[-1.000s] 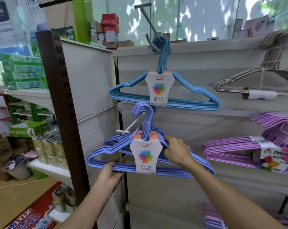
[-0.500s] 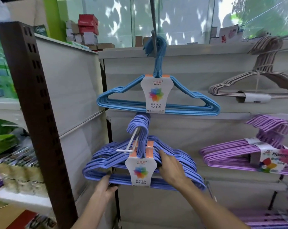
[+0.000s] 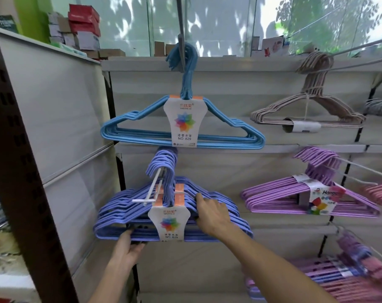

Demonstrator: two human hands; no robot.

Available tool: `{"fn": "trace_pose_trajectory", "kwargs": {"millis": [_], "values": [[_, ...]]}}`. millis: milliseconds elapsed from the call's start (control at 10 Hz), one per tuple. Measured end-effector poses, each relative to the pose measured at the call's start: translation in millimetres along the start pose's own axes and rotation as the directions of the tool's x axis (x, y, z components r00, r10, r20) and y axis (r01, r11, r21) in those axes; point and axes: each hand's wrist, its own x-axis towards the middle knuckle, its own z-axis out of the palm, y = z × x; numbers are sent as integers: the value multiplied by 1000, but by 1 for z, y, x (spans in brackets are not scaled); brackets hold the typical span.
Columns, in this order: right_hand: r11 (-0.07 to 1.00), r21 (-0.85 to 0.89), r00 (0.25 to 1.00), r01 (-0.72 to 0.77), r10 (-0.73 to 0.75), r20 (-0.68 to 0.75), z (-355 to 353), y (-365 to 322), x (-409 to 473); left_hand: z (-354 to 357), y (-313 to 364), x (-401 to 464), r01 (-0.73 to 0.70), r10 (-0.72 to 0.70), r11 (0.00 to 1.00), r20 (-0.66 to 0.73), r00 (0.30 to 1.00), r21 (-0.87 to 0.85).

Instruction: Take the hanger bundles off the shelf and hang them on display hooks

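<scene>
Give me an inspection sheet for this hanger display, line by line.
Surface: grey shelving panel with white display hook sticking out.
Job's things: periwinkle hanger bundle, its hooks over the white display hook; light blue hanger bundle hanging above it.
Clutter: beige hangers, purple hanger bundle and pink hangers to the right.
Grippers: left hand holds the periwinkle bundle's bottom bars from below; right hand grips its right shoulder.
Cables: nothing seen.
Surroundings: brown perforated upright at left; red and white boxes on top; window behind.
</scene>
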Motion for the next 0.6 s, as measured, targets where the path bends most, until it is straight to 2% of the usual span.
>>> {"fn": "trace_pose_trajectory", "kwargs": {"millis": [200, 300, 600], "values": [[1000, -7, 998, 28, -28, 59, -20, 29, -28, 9, -20, -31, 35, -33, 996, -18, 999, 79], [999, -45, 999, 25, -23, 46, -29, 56, -56, 15, -39, -54, 42, -46, 993, 36, 998, 110], [999, 38, 994, -28, 32, -105, -70, 196, -163, 47, -141, -155, 15, -46, 969, 119, 992, 248]]}}
